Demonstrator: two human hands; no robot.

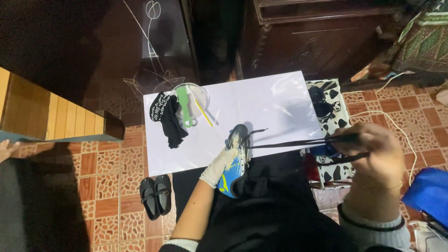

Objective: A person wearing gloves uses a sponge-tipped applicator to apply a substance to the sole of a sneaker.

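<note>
Seen from above, a person sits with a blue sports shoe (234, 161) at the near edge of a white board (261, 112) resting over their lap. The left hand (219, 165) (in a pale glove) is closed around the side of the shoe, steadying it. The right hand (371, 156), bare and well apart to the right, is pinched shut on black laces (298, 142) stretched taut from the shoe's top. On the board's far left lie a black cloth (170, 119) and, just beside it, a clear round dish (191, 98) with a green brush (185, 109) and a thin yellow stick (203, 112) resting across it. A pair of small black shoes (156, 195) sits on the tiled floor (107, 163) below the board.
</note>
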